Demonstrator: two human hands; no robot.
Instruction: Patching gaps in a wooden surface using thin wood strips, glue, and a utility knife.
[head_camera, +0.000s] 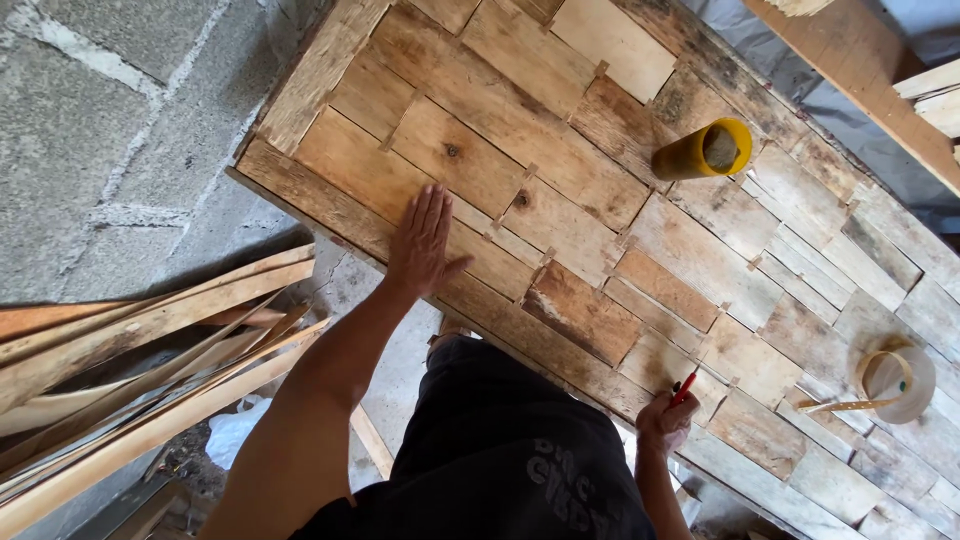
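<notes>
**Count of things in view**

2 hands: 1 left hand (420, 243) lying flat on the panel, 1 right hand (665, 420) gripping 1 red pencil (684, 386). 1 patchwork wooden panel (560, 200); its boards are too many to count surely. 1 yellow cup (705, 151). 1 tape roll (895, 383). 1 pile of wood strips (130, 360), number unclear. 1 block wall (110, 130).

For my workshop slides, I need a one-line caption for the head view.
Left hand flat on a patchwork wooden panel, right hand holding a red pencil at its edge.
</notes>
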